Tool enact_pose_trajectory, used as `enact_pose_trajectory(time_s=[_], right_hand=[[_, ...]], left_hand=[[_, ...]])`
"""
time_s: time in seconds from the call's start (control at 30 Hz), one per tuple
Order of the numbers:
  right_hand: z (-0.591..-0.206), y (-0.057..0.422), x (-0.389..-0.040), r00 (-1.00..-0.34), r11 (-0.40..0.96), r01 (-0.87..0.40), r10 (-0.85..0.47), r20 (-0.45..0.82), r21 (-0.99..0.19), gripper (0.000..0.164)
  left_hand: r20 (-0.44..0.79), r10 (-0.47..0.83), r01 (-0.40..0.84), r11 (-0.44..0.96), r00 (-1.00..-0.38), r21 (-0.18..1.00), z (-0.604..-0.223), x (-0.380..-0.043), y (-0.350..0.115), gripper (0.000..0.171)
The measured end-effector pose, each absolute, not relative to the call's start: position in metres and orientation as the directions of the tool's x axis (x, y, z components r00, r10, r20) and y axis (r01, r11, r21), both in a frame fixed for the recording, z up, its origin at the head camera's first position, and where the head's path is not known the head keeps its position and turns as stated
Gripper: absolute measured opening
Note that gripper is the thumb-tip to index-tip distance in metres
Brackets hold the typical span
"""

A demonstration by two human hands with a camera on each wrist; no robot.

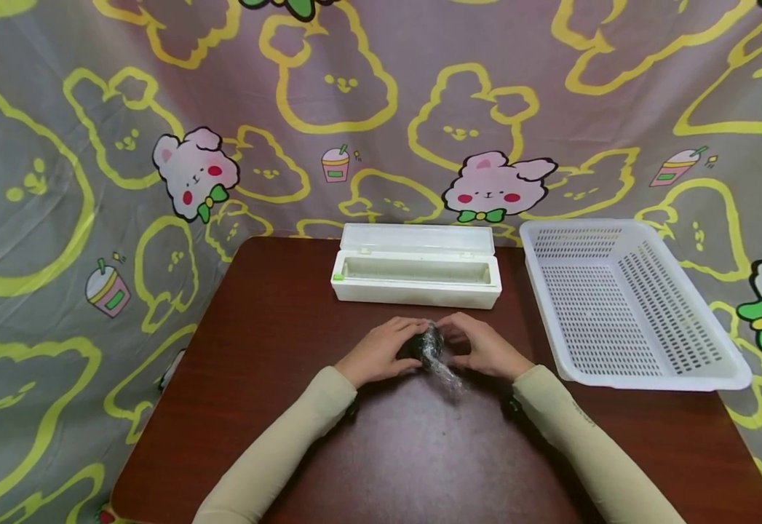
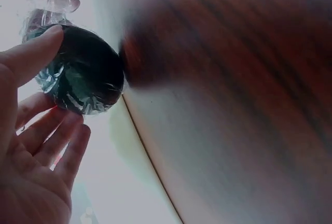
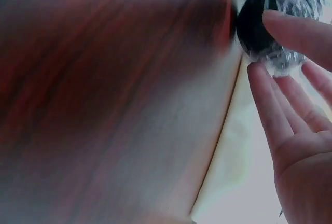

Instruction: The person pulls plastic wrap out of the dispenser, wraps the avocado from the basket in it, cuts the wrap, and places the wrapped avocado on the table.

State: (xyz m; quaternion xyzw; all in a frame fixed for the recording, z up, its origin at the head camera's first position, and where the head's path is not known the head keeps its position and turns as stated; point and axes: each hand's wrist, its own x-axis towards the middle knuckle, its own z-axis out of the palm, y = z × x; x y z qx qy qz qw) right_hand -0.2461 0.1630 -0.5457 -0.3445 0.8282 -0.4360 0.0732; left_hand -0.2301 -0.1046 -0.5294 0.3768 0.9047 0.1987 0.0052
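Note:
A dark green, rounded thing wrapped in clear cling film sits on the table between both hands; its kind is hard to tell under the film. My left hand holds it from the left, thumb on its near side and fingers on its far side. From the right, my right hand reaches around it, fingertips at its far edge and thumb a little apart. In the right wrist view, the right fingers look fairly straight beside the wrapped thing. A loose twist of cling film trails toward me.
Behind the hands stands a long white box with its lid raised, seemingly a film dispenser. A white perforated basket is at the right. The brown table meets a patterned curtain at the back and sides.

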Motion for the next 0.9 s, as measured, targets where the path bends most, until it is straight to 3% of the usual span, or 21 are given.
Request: enact_pose_trajectory(time_s=[0.17, 0.47, 0.9], right_hand=[[-0.545, 0.159, -0.243, -0.751, 0.41, -0.525, -0.636, 0.178, -0.746, 0.077], [-0.545, 0.158, -0.238, -0.768, 0.477, -0.541, -0.616, 0.175, -0.693, 0.078], [-0.547, 0.155, -0.235, -0.762, 0.535, -0.581, -0.622, 0.179, -0.613, 0.082]], left_hand=[[0.157, 0.693, 0.689, 0.61, -0.704, 0.392, -0.531, -0.233, -0.106, 0.074], [0.16, 0.713, 0.7, 0.575, -0.682, 0.424, -0.534, -0.238, -0.106, 0.074], [0.12, 0.689, 0.661, 0.61, -0.715, 0.437, -0.53, -0.235, -0.1, 0.073]])
